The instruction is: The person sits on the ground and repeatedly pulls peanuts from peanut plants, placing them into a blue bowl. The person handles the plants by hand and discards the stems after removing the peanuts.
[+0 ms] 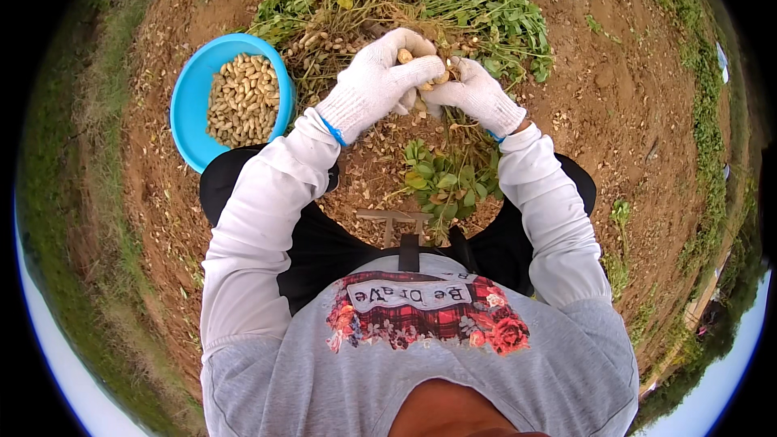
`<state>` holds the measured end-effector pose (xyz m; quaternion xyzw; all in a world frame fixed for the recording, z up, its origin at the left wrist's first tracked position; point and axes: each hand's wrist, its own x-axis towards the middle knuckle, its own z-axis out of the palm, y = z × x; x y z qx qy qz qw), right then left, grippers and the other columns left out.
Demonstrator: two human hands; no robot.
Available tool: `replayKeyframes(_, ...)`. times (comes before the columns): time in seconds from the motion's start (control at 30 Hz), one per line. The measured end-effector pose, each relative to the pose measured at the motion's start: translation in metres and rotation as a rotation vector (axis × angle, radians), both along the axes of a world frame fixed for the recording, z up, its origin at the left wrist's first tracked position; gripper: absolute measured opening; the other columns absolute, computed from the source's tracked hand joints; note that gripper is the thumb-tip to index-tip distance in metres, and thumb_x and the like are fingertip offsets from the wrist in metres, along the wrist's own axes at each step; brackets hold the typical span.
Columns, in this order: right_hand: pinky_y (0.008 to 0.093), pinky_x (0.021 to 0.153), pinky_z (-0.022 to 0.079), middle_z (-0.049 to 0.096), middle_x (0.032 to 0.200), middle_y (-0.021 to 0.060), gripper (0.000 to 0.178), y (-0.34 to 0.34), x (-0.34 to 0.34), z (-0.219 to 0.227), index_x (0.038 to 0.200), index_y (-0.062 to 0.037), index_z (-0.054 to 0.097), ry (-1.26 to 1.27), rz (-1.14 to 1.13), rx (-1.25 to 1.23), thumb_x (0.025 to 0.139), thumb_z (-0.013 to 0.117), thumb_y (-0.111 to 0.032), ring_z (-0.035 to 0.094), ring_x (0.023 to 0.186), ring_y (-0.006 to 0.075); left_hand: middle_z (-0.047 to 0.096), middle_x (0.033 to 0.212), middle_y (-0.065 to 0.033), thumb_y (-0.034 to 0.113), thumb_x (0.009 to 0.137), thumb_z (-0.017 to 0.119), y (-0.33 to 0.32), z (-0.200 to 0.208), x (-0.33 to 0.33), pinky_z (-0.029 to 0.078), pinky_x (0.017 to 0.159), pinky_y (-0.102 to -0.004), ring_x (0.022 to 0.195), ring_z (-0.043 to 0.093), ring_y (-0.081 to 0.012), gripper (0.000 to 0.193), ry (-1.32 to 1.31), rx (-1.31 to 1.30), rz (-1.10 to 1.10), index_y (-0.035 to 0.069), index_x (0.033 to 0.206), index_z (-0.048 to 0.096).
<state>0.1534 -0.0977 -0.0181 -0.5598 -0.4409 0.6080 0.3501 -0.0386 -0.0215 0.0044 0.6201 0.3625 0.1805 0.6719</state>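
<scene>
Both of my hands wear white knit gloves and meet in front of me. My left hand is curled around several tan peanuts, some of which show between its thumb and fingers. Against it, my right hand is closed on the root end of a peanut plant. The plant's green leaves hang down toward my lap. Its stems are partly hidden behind the right glove, as are the fingertips of both hands.
On the left stands a blue basin holding many picked peanuts. Beyond my hands lies a heap of uprooted peanut plants with pods on the roots. Brown soil surrounds my knees, and a small wooden frame is between my legs.
</scene>
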Motion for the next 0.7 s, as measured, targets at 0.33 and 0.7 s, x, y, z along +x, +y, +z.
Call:
replayKeyframes(0.33, 0.0315, 0.062, 0.051, 0.065, 0.069, 0.0052, 0.011, -0.002, -0.003, 0.005, 0.09, -0.001, 0.066, 0.012, 0.144, -0.042, 0.088, 0.07, -0.011, 0.062, 0.061, 0.0153, 0.069, 0.085, -0.0141, 0.028, 0.099, 0.068, 0.022, 0.023, -0.032, 0.054, 0.07, -0.0357, 0.076, 0.068, -0.027, 0.027, 0.317, 0.667, -0.387, 0.004, 0.111, 0.065)
replayKeyframes(0.7, 0.0365, 0.085, 0.056, 0.076, 0.094, 0.0112, 0.029, -0.009, 0.045, -0.03, 0.107, 0.0012, 0.071, 0.334, -0.058, 0.103, 0.085, 0.077, -0.016, 0.073, 0.082, 0.021, 0.068, 0.122, -0.0121, 0.036, 0.096, 0.069, 0.099, 0.008, -0.175, 0.052, 0.094, -0.0441, 0.115, 0.064, -0.0293, 0.038, 1.14, 1.171, 0.039, 0.006, 0.12, 0.068)
